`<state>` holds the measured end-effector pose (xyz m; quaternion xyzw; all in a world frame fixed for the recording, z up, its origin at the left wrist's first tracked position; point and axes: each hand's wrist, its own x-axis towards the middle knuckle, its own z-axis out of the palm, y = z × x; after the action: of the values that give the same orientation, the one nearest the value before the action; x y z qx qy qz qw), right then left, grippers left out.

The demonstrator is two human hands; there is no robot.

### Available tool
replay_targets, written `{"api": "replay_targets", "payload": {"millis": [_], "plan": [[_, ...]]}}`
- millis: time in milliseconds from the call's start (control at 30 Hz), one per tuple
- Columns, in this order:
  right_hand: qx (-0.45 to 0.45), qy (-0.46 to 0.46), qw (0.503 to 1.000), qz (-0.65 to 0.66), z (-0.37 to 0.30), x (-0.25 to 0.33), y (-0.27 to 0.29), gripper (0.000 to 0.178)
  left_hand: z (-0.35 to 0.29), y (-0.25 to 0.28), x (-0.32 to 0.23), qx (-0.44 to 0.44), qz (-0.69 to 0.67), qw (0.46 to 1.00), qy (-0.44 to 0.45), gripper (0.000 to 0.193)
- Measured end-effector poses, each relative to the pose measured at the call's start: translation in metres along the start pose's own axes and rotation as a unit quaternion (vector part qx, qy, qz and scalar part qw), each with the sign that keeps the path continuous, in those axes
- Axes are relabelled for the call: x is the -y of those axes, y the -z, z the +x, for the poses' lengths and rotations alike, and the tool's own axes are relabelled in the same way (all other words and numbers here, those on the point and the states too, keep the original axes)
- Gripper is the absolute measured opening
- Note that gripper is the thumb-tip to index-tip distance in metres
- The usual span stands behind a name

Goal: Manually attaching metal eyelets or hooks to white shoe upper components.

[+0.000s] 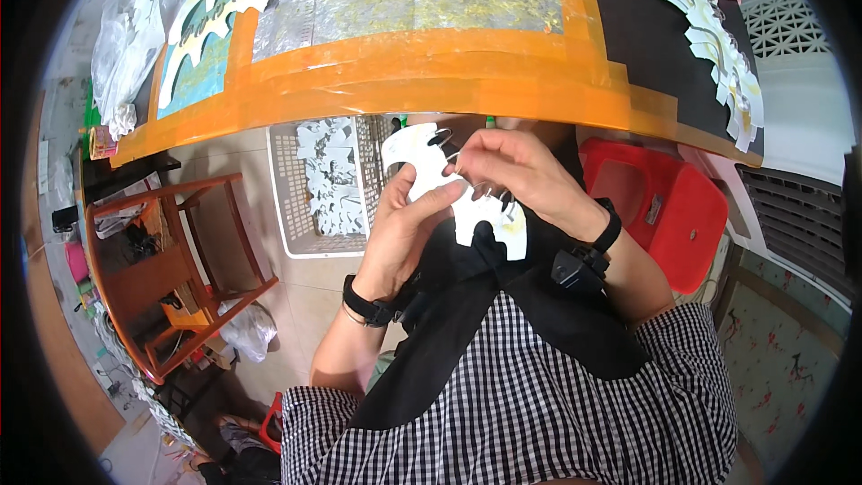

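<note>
Above my lap, my left hand point(406, 220) grips a white card point(415, 145) with a wavy cut edge, thumb on top and fingers beneath. Small dark, shiny curved pieces sit along that edge; their kind is too small to tell. My right hand point(521, 171) is closed in a pinch over the card's edge, close to my left thumb. A thin pale bit shows at its fingertips, but I cannot make out what it is. Part of the card's middle is hidden by my left thumb.
Ahead is a table edged with orange tape point(377, 63). Overlapping wavy cards point(208, 27) lie at its left, more cards point(705, 31) at its right. Below stands a pale basket point(285, 207) holding many white cut pieces. A wooden chair point(148, 274) is left, a red stool point(687, 233) right.
</note>
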<state>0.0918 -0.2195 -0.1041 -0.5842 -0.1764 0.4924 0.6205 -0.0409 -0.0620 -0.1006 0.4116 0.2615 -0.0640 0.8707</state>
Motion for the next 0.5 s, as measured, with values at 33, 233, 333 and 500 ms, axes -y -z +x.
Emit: {"api": "replay_targets", "payload": {"millis": [33,233,333,500], "plan": [[0.000,0.000,1.000,0.000,-0.001,0.000,0.000,0.029,0.000,0.000,0.000,-0.023,-0.018,1.000,-0.001,0.036],[-0.012,0.071,0.997,-0.013,-0.014,-0.015,0.014,0.035,0.003,0.003,0.003,-0.057,-0.048,0.996,-0.045,0.038],[-0.002,0.029,0.996,-0.086,-0.019,-0.015,0.013,0.026,0.003,0.000,0.002,-0.063,-0.077,0.994,-0.044,0.037],[-0.092,0.157,0.971,-0.158,-0.020,-0.018,-0.003,0.023,0.002,-0.009,0.008,-0.044,-0.088,0.994,-0.056,0.032]]}}
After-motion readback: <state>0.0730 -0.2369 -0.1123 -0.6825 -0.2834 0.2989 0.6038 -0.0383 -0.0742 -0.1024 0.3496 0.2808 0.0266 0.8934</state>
